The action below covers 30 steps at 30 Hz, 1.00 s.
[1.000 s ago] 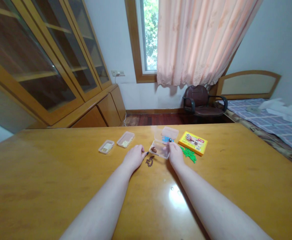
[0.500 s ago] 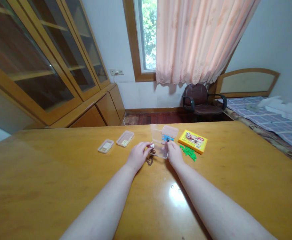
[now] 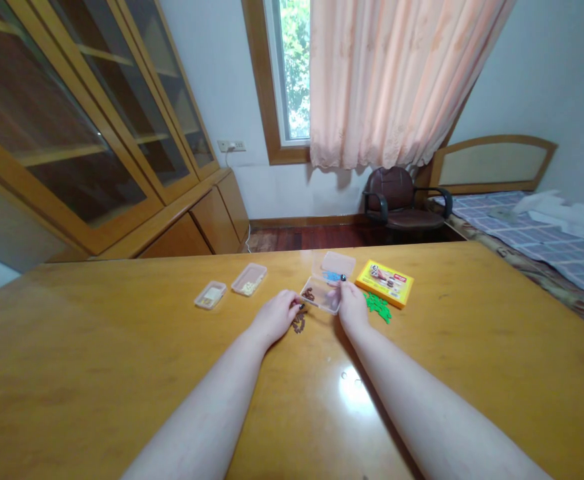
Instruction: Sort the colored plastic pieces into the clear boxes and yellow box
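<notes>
My right hand (image 3: 352,303) grips the right end of a clear plastic box (image 3: 328,307), held tilted above the table. Small brown pieces (image 3: 309,294) lie in the box's left end. My left hand (image 3: 277,316) is at the box's lower left, thumb and fingers pinched together over a small pile of brown pieces (image 3: 299,325) on the table. Whatever is between those fingertips is too small to make out. Behind the box are blue pieces (image 3: 331,275) by another clear container (image 3: 339,261). Green pieces (image 3: 378,307) lie right of my right hand.
A yellow printed box (image 3: 386,283) lies flat behind the green pieces. To the left stand two clear containers, one with pale pieces (image 3: 248,288), the other a smaller container (image 3: 211,295). Beyond the wooden table (image 3: 147,373) are an office chair (image 3: 397,200) and glass-door cabinets.
My left hand has come down from the box's left end to the brown pile. The clear box, in my right hand, is now tilted differently, and the brown pieces inside show more plainly.
</notes>
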### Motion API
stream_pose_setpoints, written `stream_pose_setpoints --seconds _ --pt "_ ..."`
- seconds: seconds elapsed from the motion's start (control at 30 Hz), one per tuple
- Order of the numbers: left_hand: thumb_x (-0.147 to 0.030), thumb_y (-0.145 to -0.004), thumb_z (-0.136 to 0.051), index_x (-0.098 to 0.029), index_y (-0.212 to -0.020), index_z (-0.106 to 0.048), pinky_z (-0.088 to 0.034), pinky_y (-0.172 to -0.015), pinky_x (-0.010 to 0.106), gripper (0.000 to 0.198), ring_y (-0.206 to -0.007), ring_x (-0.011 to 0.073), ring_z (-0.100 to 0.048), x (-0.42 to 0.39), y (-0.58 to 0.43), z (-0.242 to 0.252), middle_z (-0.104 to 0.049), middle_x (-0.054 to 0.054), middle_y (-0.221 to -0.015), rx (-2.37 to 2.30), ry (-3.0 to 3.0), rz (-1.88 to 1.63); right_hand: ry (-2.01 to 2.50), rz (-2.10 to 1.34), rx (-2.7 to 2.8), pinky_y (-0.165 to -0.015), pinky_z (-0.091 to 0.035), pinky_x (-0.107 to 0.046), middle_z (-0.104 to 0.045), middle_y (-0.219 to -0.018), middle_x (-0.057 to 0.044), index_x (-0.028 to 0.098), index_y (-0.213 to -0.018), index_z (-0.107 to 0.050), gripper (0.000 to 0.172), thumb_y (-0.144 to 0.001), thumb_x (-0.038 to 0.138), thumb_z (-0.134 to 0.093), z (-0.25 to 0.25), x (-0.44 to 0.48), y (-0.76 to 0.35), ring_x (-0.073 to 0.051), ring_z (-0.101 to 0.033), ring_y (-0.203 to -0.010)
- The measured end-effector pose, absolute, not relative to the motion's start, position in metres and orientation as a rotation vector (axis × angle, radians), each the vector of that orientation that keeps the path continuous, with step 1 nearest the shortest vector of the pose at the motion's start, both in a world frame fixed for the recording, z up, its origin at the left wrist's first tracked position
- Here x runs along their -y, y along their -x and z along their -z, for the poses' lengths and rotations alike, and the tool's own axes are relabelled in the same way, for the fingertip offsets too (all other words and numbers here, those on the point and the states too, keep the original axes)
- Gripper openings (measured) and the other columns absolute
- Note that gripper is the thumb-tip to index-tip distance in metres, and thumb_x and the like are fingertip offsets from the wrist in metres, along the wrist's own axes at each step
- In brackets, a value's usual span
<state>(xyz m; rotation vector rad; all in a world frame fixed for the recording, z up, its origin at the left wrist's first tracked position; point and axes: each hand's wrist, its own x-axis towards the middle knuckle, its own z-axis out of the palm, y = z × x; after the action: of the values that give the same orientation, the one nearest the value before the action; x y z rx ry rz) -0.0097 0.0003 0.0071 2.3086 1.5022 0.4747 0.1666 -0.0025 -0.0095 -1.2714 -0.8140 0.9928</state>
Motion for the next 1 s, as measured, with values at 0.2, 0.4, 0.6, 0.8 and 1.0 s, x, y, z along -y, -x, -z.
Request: stream_pose_setpoints --seconds 0.2,0.4,0.6,0.8,1.0 --pt "-0.026 -0.077 -0.054 -0.020 -0.083 -0.059 -0.041 -0.074 0.026 0.010 -0.083 0.0172 -0.055 0.003 0.007 -0.011 -0.059 0.004 -0.089 -1.462 -2.347 -0.388 1.294 -0.979 0.813 -0.043 -0.034 -0.025 -0.059 -0.055 0.000 0.019 -0.069 -0.058 0.032 -0.072 0.046 -0.043 0.003 0.005 -0.164 -0.012 -0.043 -0.043" --pt "-0.028 -0.079 -0.052 -0.020 -0.083 -0.060 -0.041 -0.071 0.026 0.012 -0.080 0.0173 -0.056 0.001 0.006 -0.006 -0.060 0.004 -0.086 -1.509 -2.353 -0.354 1.309 -0.948 0.857 -0.045 -0.034 -0.025 -0.060 -0.055 0.000 0.019 -0.065 -0.057 0.031 -0.073 0.047 -0.043 0.005 0.005 -0.165 -0.012 -0.043 -0.044" --pt "-0.025 -0.079 -0.052 -0.020 -0.085 -0.060 -0.041 -0.073 0.027 0.012 -0.082 0.0175 -0.056 -0.002 0.007 0.000 -0.060 0.004 -0.087 -1.517 -2.346 -0.399 1.283 -0.968 0.834 -0.046 -0.035 -0.025 -0.060 -0.057 -0.001 0.018 -0.068 -0.058 0.031 -0.072 0.045 -0.043 0.005 0.005 -0.165 -0.012 -0.045 -0.045" --pt "-0.025 -0.081 -0.047 -0.018 -0.086 -0.060 -0.042 -0.077 0.028 0.015 -0.085 0.0171 -0.055 -0.007 0.010 0.006 -0.060 0.005 -0.090 -1.546 -2.212 -0.539 1.278 -0.991 0.846 -0.043 -0.034 -0.024 -0.060 -0.057 0.000 0.018 -0.071 -0.058 0.034 -0.073 0.048 -0.042 0.015 0.001 -0.167 -0.012 -0.044 -0.043" --pt "-0.025 -0.082 -0.040 -0.015 -0.087 -0.056 -0.044 -0.074 0.027 0.019 -0.079 0.0151 -0.056 -0.018 0.019 0.009 -0.061 0.003 -0.083 -1.629 -1.797 -0.957 1.286 -1.009 0.869 -0.045 -0.034 -0.025 -0.060 -0.057 0.000 0.018 -0.070 -0.058 0.035 -0.074 0.048 -0.040 0.015 0.001 -0.168 -0.012 -0.044 -0.044"
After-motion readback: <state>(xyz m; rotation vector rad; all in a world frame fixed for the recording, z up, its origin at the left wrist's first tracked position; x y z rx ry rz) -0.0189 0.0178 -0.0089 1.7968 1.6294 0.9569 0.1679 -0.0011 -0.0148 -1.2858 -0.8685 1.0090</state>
